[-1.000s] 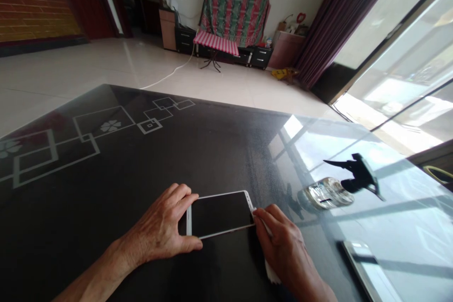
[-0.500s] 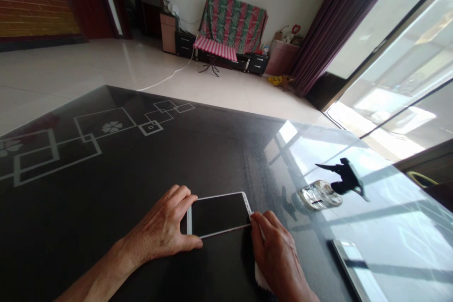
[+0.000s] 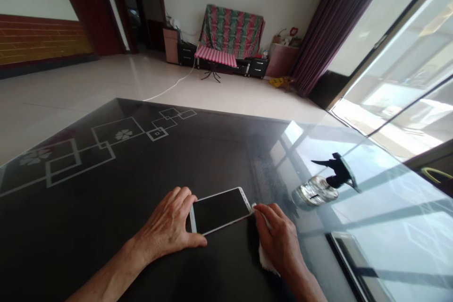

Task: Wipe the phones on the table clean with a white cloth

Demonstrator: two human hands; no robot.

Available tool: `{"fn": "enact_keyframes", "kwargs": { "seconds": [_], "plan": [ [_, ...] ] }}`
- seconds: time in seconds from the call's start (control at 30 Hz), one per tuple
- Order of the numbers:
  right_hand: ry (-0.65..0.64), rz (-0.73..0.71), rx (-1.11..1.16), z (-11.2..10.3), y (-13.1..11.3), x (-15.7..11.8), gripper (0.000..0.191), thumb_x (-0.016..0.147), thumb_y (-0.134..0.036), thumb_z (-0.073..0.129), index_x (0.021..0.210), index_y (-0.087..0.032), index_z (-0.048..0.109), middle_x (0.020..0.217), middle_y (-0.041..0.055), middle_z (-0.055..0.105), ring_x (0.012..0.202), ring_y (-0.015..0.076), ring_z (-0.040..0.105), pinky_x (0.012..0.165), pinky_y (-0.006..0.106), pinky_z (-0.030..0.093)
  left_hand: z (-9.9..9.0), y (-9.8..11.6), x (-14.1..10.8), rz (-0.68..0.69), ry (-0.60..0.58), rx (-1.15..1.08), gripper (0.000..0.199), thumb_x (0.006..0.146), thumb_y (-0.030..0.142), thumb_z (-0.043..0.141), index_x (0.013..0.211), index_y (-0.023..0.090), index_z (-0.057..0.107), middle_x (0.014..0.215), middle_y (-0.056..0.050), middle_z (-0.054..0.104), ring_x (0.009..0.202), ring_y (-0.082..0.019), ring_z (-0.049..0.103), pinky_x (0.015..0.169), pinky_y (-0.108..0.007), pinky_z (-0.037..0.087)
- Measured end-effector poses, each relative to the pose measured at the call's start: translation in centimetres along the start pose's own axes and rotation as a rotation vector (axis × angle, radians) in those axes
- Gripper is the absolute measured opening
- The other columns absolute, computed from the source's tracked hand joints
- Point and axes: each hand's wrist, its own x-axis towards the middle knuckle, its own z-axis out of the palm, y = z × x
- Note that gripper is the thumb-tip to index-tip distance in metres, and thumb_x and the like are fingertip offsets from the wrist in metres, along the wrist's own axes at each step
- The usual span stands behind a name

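Observation:
A white-framed smartphone point(image 3: 221, 210) with a dark screen lies face up on the dark tabletop. My left hand point(image 3: 173, 224) grips its left end, thumb along the near edge and fingers at the far corner. At the phone's right end, my right hand point(image 3: 279, 231) is closed on a white cloth point(image 3: 266, 260), most of it hidden under the palm. A bit of the cloth shows at the fingertips, close by the phone's right corner. Whether it touches the phone there, I cannot tell.
A clear spray bottle point(image 3: 317, 190) with a black trigger head stands to the right. Nearer me lies a second phone-like device point(image 3: 354, 259). The glossy black table point(image 3: 155, 165) has a pale square-and-flower pattern; beyond its far edge are a pink-striped folding table point(image 3: 215, 55) and cabinets.
My right hand and the cloth have shifted slightly right relative to the phone, with more cloth showing below the palm. My left hand keeps its hold. The camera view has tilted up a little.

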Motion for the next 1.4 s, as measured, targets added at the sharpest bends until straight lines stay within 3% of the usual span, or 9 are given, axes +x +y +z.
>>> {"fn": "enact_keyframes", "kwargs": {
  "seconds": [0.17,0.27,0.37,0.57,0.77,0.97,1.23,1.4],
  "plan": [
    [-0.027,-0.048,0.033,0.7,-0.8,0.0,0.021,0.093,-0.029,0.047,0.101,-0.020,0.064,0.084,0.0022,0.056,0.071,0.0131,0.059,0.066,0.024,0.045,0.1,2.0,-0.6,-0.111,0.021,0.075,0.058,0.056,0.057,0.078,0.092,0.016,0.058,0.090,-0.007,0.053,0.087,-0.028,0.051,0.079,-0.044,0.047],
    [-0.018,-0.062,0.014,1.1,-1.1,0.2,0.021,0.092,-0.028,0.048,0.104,-0.019,0.062,0.088,0.0031,0.056,0.073,0.0134,0.059,0.068,0.024,0.046,0.3,2.7,-1.2,-0.136,0.049,0.080,0.066,0.056,0.061,0.077,0.099,0.015,0.059,0.093,-0.008,0.054,0.089,-0.029,0.052,0.082,-0.046,0.048],
    [-0.037,-0.078,-0.021,1.2,-1.1,0.7,0.021,0.093,-0.028,0.046,0.100,-0.019,0.064,0.088,0.0038,0.055,0.074,0.0135,0.058,0.069,0.025,0.045,0.4,2.7,-1.8,-0.101,0.058,0.029,0.073,0.055,0.056,0.080,0.111,0.016,0.056,0.103,-0.009,0.054,0.095,-0.030,0.051,0.085,-0.046,0.048],
    [-0.076,-0.067,-0.095,1.5,-1.7,1.2,0.027,0.095,-0.028,0.042,0.083,-0.018,0.065,0.080,0.0035,0.053,0.069,0.0138,0.055,0.065,0.025,0.043,0.0,1.7,-2.2,-0.050,0.006,-0.079,0.063,0.061,0.041,0.080,0.114,0.018,0.056,0.109,-0.008,0.052,0.097,-0.026,0.051,0.087,-0.041,0.049],
    [-0.123,-0.139,-0.023,2.7,-4.5,-0.2,0.025,0.096,-0.024,0.041,0.087,-0.018,0.064,0.080,0.0041,0.052,0.074,0.0150,0.053,0.069,0.025,0.041,-0.5,1.5,-1.9,-0.018,-0.026,-0.085,0.061,0.062,0.043,0.079,0.113,0.018,0.057,0.107,-0.008,0.052,0.097,-0.026,0.050,0.087,-0.041,0.048],
    [-0.264,-0.273,-0.017,4.2,-7.4,-2.3,0.024,0.094,-0.016,0.042,0.078,-0.019,0.060,0.077,0.0026,0.052,0.073,0.0149,0.050,0.070,0.027,0.038,-0.5,1.8,-1.9,-0.048,-0.052,-0.056,0.060,0.063,0.042,0.079,0.112,0.015,0.057,0.105,-0.008,0.052,0.095,-0.025,0.049,0.087,-0.040,0.048],
    [-0.238,-0.228,-0.030,2.9,-5.5,-1.0,0.024,0.096,-0.020,0.042,0.083,-0.018,0.062,0.079,0.0032,0.051,0.074,0.0149,0.050,0.071,0.026,0.038,-1.2,1.8,-1.8,-0.031,-0.109,-0.064,0.057,0.067,0.043,0.075,0.114,0.016,0.056,0.109,-0.009,0.051,0.098,-0.026,0.049,0.090,-0.040,0.047],
    [-0.273,-0.274,-0.007,3.8,-6.6,-2.1,0.024,0.095,-0.017,0.041,0.080,-0.019,0.060,0.079,0.0030,0.052,0.073,0.0151,0.049,0.070,0.027,0.038,-1.2,1.9,-1.8,-0.047,-0.103,-0.074,0.057,0.069,0.039,0.074,0.117,0.016,0.055,0.109,-0.009,0.051,0.098,-0.026,0.049,0.091,-0.040,0.046]
  ]
}}
